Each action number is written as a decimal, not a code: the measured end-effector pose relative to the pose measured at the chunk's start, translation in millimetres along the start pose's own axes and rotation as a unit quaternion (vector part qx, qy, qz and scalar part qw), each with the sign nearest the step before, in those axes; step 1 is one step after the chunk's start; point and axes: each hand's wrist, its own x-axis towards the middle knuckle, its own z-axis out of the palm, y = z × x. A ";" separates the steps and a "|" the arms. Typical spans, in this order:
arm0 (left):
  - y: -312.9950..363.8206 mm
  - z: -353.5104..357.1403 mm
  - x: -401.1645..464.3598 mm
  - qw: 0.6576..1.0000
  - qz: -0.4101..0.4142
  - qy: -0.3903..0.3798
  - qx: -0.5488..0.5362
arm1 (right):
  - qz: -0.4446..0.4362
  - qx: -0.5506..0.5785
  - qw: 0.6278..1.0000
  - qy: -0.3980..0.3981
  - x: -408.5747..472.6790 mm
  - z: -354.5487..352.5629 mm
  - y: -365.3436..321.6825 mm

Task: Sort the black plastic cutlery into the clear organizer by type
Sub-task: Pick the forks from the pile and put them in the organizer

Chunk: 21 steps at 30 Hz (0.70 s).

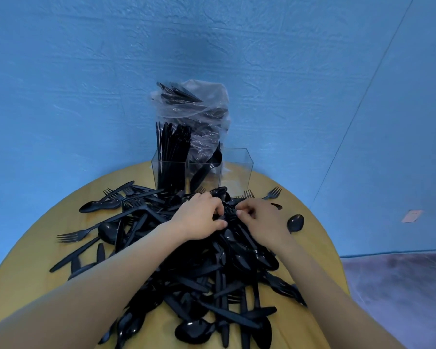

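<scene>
A blue wall stood behind a round yellow table. A big heap of black cutlery covered it, mostly unsorted. At the far edge, the clear organizer held one full compartment, one partly filled, one empty; a plastic bag sat behind. The left hand and right hand both pinched pieces atop the heap.

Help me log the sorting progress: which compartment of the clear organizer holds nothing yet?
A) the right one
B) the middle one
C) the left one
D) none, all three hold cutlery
A: the right compartment of the clear organizer shows only bare clear walls, while the left compartment is packed with upright black pieces and the middle compartment holds a few.
</scene>
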 end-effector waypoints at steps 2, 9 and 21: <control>0.0 0.1 2.6 0.999 -0.015 -0.009 -0.034 | 0.011 0.014 1.000 -0.011 3.6 2.4 -2.5; -8.2 -0.6 7.7 0.993 -0.040 -0.013 -0.113 | 0.087 0.111 0.988 -0.055 14.3 1.1 -15.2; -4.2 -28.2 0.1 0.973 -0.003 0.154 -0.172 | 0.093 0.307 0.941 0.108 16.9 -17.4 -39.9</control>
